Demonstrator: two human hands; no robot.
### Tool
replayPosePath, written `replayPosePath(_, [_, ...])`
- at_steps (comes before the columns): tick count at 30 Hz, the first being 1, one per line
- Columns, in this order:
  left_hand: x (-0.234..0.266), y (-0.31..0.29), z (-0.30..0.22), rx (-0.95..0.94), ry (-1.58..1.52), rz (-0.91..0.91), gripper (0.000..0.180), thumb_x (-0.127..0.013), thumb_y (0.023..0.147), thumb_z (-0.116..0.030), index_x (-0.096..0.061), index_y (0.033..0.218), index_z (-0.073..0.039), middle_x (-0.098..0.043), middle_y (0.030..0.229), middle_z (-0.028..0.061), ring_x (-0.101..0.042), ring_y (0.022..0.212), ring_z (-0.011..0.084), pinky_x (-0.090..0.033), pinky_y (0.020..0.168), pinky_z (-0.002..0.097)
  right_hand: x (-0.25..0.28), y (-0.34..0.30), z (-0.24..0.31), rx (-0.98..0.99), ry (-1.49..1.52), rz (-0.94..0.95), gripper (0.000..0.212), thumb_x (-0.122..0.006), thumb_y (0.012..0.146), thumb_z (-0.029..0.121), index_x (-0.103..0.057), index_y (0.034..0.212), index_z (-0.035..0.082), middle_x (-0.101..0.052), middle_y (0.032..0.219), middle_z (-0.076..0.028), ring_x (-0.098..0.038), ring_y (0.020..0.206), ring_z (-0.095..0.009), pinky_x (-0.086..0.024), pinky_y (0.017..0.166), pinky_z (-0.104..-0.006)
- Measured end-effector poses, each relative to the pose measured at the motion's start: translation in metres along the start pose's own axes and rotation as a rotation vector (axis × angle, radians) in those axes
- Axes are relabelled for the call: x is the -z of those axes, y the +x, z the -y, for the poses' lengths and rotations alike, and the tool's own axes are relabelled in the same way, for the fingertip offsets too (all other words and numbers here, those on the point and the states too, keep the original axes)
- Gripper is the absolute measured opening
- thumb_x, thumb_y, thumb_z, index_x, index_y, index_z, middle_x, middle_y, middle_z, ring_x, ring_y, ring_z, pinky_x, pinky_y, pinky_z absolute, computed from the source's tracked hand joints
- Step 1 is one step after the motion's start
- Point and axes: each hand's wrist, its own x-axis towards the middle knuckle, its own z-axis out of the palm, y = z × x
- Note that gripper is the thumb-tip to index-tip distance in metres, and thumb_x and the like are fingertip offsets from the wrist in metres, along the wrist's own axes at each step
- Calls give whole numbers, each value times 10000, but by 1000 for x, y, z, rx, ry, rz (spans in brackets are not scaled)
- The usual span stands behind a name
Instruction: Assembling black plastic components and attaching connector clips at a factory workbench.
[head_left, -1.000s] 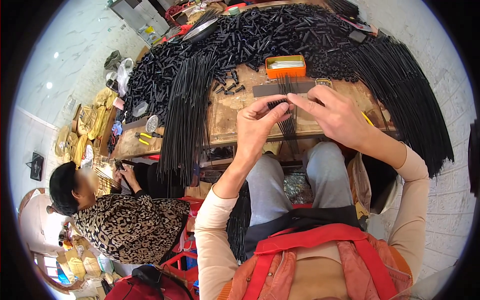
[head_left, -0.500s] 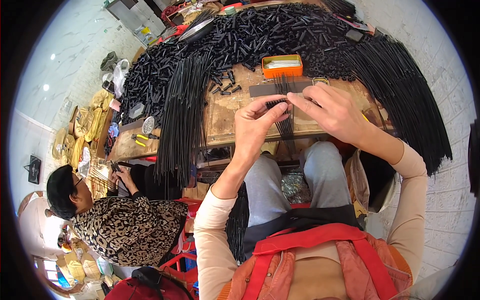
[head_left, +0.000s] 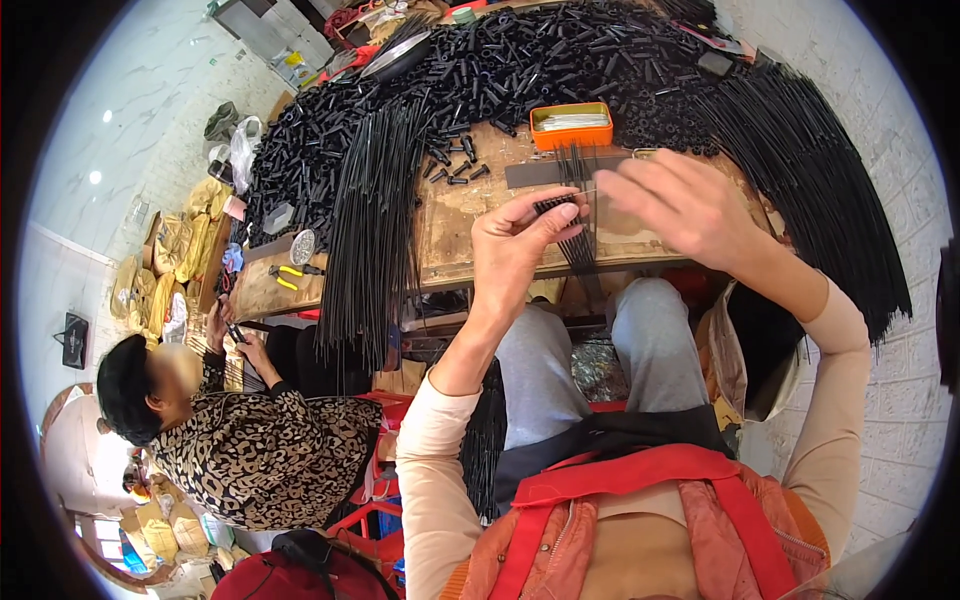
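Note:
My left hand (head_left: 515, 245) pinches a small black ribbed tube (head_left: 556, 204) over the wooden table (head_left: 470, 215). My right hand (head_left: 680, 205) hovers just to its right, fingertips pinched on a thin wire whose tip meets the tube's end. Beneath both hands several thin black rods (head_left: 578, 215) fan across a dark flat strip (head_left: 560, 172). Behind the strip sits an orange tray (head_left: 571, 126) with pale wires inside.
A heap of short black tubes (head_left: 480, 70) covers the table's back. Long black rod bundles hang over the left edge (head_left: 370, 230) and the right edge (head_left: 810, 170). A seated person in a spotted top (head_left: 250, 440) works at lower left. Yellow-handled pliers (head_left: 290, 275) lie nearby.
My hands have lifted slightly off the rod fan. The left hand now holds the ribbed tube up, and the right hand has drawn a little to the right with the wire.

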Motion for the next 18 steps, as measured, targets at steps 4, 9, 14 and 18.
replayPosePath(4, [-5, 2, 1, 13, 1, 10, 216, -653, 891, -10, -669, 1098, 49, -704, 988, 138, -689, 906, 180, -597, 806, 296, 10, -11, -5, -81, 79, 88, 381, -660, 653, 3, -652, 1032, -32, -600, 905, -111, -602, 756, -247, -513, 609, -326])
replayPosePath(9, [-5, 2, -1, 10, -11, 17, 205, -652, 890, -13, -671, 1084, 54, -706, 958, 140, -694, 887, 183, -605, 793, 299, -7, -3, -9, -22, 201, 17, 371, -662, 660, -15, -661, 1031, -33, -610, 904, -118, -607, 745, -258, -517, 615, -339])
replayPosePath(14, [10, 6, 14, 163, 7, 149, 495, -758, 809, -101, -584, 1260, 8, -678, 1125, 124, -669, 1021, 210, -572, 831, 323, -16, 4, -21, -30, 287, -101, 338, -663, 731, -24, -662, 1068, -13, -650, 936, -143, -629, 750, -264, -526, 642, -327])
replayPosePath(18, [58, -2, 100, -293, 1445, 236, 943, -840, 593, -338, -434, 1427, -169, -463, 1389, 216, -435, 1290, 393, -409, 1046, 465, -53, -20, -61, -466, 385, -9, 247, -618, 843, 40, -655, 1086, 20, -665, 950, -133, -640, 788, -265, -516, 698, -345])
